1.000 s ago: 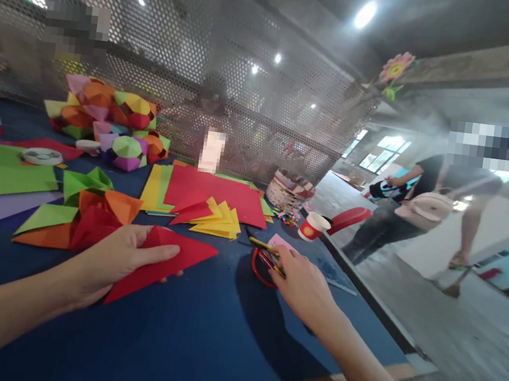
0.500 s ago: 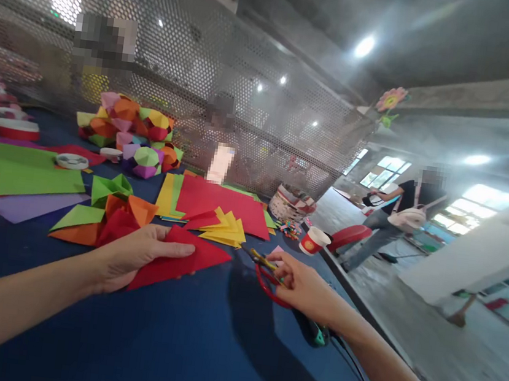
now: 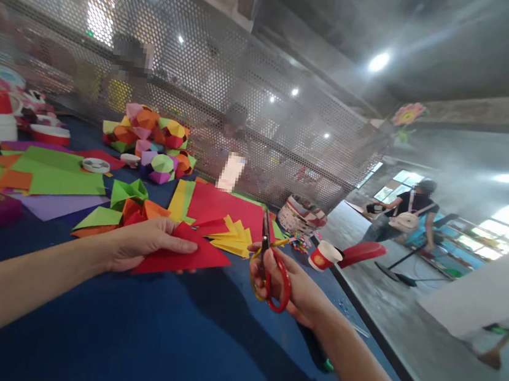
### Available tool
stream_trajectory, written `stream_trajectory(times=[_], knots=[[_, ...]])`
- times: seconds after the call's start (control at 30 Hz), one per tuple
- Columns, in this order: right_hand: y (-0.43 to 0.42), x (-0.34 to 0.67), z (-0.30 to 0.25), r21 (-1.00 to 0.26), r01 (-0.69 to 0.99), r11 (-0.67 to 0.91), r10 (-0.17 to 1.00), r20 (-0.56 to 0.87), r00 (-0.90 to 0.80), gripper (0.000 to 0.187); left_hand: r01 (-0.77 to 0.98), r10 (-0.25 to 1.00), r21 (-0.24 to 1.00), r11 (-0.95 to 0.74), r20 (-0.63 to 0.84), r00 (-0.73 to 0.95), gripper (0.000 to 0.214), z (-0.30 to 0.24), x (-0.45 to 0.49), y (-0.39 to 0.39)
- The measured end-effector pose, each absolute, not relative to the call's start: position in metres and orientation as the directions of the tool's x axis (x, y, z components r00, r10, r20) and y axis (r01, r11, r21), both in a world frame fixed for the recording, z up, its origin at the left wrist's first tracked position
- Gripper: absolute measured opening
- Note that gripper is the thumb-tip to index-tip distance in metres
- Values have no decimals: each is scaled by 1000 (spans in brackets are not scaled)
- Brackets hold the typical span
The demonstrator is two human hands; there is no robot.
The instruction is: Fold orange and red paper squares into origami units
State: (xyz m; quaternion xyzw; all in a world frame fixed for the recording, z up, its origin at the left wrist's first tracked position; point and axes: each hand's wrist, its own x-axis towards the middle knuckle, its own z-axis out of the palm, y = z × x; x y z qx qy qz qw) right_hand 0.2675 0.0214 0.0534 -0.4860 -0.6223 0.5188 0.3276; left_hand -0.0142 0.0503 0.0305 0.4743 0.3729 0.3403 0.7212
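Note:
Held between the thumb and fingers of my left hand [image 3: 148,243] is a piece of red paper [image 3: 190,260], pointed at its right end. My right hand [image 3: 296,282] grips a pair of scissors [image 3: 278,286] with a red handle loop and a yellow one; the blades point up and away. The scissors are right of the red paper, apart from it. Just beyond the paper lie folded yellow pieces [image 3: 233,237] and a large red sheet [image 3: 229,205]. Orange and green folded paper [image 3: 131,194] sits past my left wrist.
Colourful paper balls [image 3: 154,132] stand at the back left, near green sheets [image 3: 62,173] and a tape roll [image 3: 95,165]. A paper cup [image 3: 324,256] and a woven basket [image 3: 300,215] stand at the right. Beyond the table edge is a red chair [image 3: 362,253]; a person [image 3: 409,212] stands farther off.
My right hand has lifted the scissors from near the tabletop and turned the blades upward. My left hand still holds the red paper. The view has shifted left.

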Motion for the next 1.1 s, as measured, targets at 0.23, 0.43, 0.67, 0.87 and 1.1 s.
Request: stream_trajectory(times=[0.23, 0.43, 0.67, 0.87, 1.1], knots=[[26, 255, 48, -880, 419, 225, 898, 20, -440, 55, -136, 853, 942, 306, -208, 479, 38, 31, -18, 53], [28, 254, 49, -719, 572, 394, 852, 52, -521, 60, -144, 869, 938, 316, -225, 440, 38, 34, -25, 57], [21, 263, 51, -709, 614, 347, 837, -61, -543, 64, -82, 838, 933, 349, -272, 473, 32, 39, -30, 58], [14, 257, 54, -694, 639, 330, 842, -90, -532, 57, -60, 839, 933, 354, -288, 462, 32, 38, -28, 58], [12, 254, 52, -684, 660, 311, 846, -116, -520, 54, -60, 847, 932, 359, -298, 439, 27, 39, -26, 56]])
